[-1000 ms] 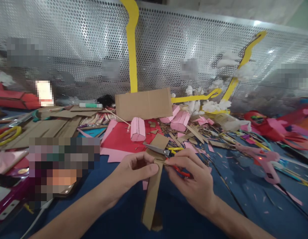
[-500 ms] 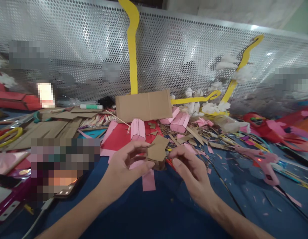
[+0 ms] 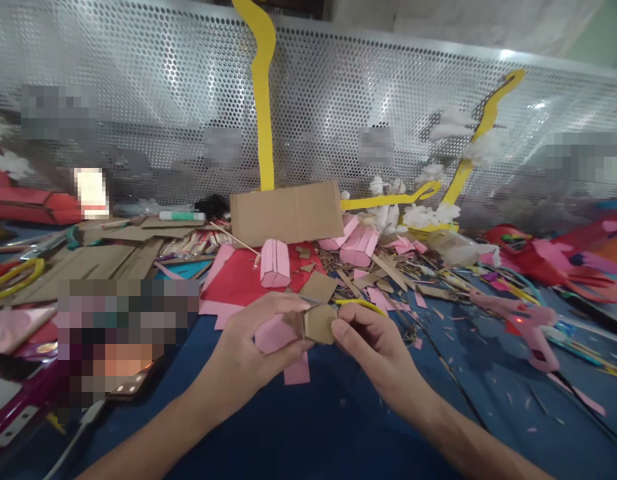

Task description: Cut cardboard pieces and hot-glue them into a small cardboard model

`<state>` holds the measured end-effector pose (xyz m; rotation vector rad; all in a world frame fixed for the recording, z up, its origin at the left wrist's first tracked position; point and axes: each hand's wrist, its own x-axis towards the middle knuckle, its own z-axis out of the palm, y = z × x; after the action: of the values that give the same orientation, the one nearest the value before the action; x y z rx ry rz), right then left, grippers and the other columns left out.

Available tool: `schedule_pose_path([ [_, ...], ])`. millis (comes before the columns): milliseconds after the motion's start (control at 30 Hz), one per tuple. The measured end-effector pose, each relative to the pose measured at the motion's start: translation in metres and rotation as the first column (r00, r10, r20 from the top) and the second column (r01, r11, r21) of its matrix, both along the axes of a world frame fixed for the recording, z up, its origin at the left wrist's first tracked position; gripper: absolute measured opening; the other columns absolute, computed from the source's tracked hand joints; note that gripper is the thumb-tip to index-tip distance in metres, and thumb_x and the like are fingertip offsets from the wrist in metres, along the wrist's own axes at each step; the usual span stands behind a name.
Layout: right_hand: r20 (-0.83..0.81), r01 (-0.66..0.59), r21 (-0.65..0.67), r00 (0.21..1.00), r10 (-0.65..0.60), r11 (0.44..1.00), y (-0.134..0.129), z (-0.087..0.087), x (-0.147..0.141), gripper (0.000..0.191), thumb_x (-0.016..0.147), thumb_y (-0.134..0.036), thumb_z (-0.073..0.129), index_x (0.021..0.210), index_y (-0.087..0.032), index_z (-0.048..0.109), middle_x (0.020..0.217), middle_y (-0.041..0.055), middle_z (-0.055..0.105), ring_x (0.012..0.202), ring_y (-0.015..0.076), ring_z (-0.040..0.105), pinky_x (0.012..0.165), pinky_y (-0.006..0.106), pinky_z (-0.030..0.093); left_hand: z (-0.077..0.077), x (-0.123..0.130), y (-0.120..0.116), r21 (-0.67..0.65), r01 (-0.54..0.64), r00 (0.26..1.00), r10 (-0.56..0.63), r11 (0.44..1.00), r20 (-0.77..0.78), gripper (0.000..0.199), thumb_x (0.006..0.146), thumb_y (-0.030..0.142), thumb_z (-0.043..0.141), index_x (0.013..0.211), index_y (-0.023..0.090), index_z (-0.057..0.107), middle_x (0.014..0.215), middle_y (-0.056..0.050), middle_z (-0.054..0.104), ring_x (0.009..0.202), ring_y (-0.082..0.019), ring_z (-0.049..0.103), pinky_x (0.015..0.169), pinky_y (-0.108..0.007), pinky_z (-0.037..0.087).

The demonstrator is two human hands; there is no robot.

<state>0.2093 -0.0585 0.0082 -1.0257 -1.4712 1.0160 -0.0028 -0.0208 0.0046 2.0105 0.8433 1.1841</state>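
A small many-sided cardboard piece (image 3: 320,325) is held up above the blue table. My left hand (image 3: 261,333) grips its left side between thumb and fingers. At its right edge, the thumb and curled fingers of my right hand (image 3: 368,337) pinch the same piece. Beneath my left hand lies pink paper (image 3: 297,371). Just beyond the hands, a pink paper box shape (image 3: 275,264) with dark edge lines rests on a red sheet (image 3: 228,280). A flat cardboard scrap (image 3: 318,287) lies close behind the held piece, and a curved yellow item (image 3: 363,305) shows behind my right hand.
A pink glue gun (image 3: 531,327) with a lit red light lies at the right. Behind the hands stands a cardboard box (image 3: 287,213) by a tall yellow strip (image 3: 263,120). Yellow-handled scissors (image 3: 18,280), a glue stick (image 3: 182,216) and cardboard sheets (image 3: 83,267) lie left.
The cardboard piece has shifted slightly right and down and turned. My right hand has moved in to its right edge. The red-orange item by my right fingers no longer shows.
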Motion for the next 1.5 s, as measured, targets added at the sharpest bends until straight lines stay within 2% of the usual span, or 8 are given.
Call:
schedule_pose_path([
  [233,0.023,-0.020,-0.003,1.000,0.020,1.000,-0.0006,-0.0005,0.0026,0.039,0.100,-0.049,0.061,0.074,-0.021,0.052,0.070,-0.0038,0.040,0.064,0.0135,0.034,0.057,0.027,0.032,0.0019,0.0002,-0.0009,-0.007,-0.022,1.000,0.022,1.000,0.009,0.027,0.086,0.032,0.083,0.111,0.028,0.072,0.114,-0.003,0.076,0.108,-0.023,0.069,0.100,-0.038,0.054],
  [600,-0.034,-0.008,-0.029,0.999,0.007,1.000,0.0031,-0.0026,-0.0002,0.044,0.096,-0.055,0.065,0.072,-0.021,0.053,0.067,-0.0052,0.040,0.060,0.0122,0.032,0.055,0.028,0.028,-0.0007,0.0021,0.0006,0.020,-0.015,1.000,0.015,1.000,-0.006,0.030,0.087,0.031,0.081,0.114,0.027,0.069,0.115,-0.004,0.075,0.109,-0.023,0.069,0.099,-0.038,0.053],
  [800,-0.006,0.002,-0.019,1.000,-0.002,1.000,0.0025,-0.0015,0.0000,0.045,0.097,-0.056,0.063,0.070,-0.021,0.051,0.066,-0.0052,0.039,0.060,0.0125,0.031,0.055,0.028,0.028,0.0015,0.0011,0.0010,0.019,-0.028,1.000,0.028,0.999,-0.001,0.032,0.084,0.033,0.084,0.113,0.026,0.072,0.113,-0.004,0.077,0.110,-0.023,0.069,0.100,-0.037,0.053],
  [1100,0.046,0.050,-0.012,0.998,-0.050,0.999,0.0026,-0.0097,0.0032,0.043,0.095,-0.054,0.064,0.071,-0.023,0.048,0.066,-0.0047,0.038,0.061,0.0136,0.033,0.053,0.026,0.030,-0.0008,0.0003,0.0018,0.026,0.009,0.999,-0.010,1.000,0.051,0.029,0.082,0.032,0.086,0.108,0.028,0.076,0.114,-0.005,0.075,0.107,-0.023,0.070,0.099,-0.039,0.055],
  [1500,0.021,0.078,0.001,0.997,-0.078,0.997,0.0016,-0.0091,0.0006,0.045,0.093,-0.055,0.066,0.069,-0.023,0.046,0.064,-0.0055,0.037,0.059,0.0127,0.031,0.053,0.026,0.028,0.0014,0.0005,0.0007,0.018,0.028,0.998,-0.029,0.999,0.047,0.027,0.082,0.031,0.086,0.108,0.027,0.077,0.115,-0.005,0.076,0.107,-0.024,0.071,0.099,-0.039,0.056],
])
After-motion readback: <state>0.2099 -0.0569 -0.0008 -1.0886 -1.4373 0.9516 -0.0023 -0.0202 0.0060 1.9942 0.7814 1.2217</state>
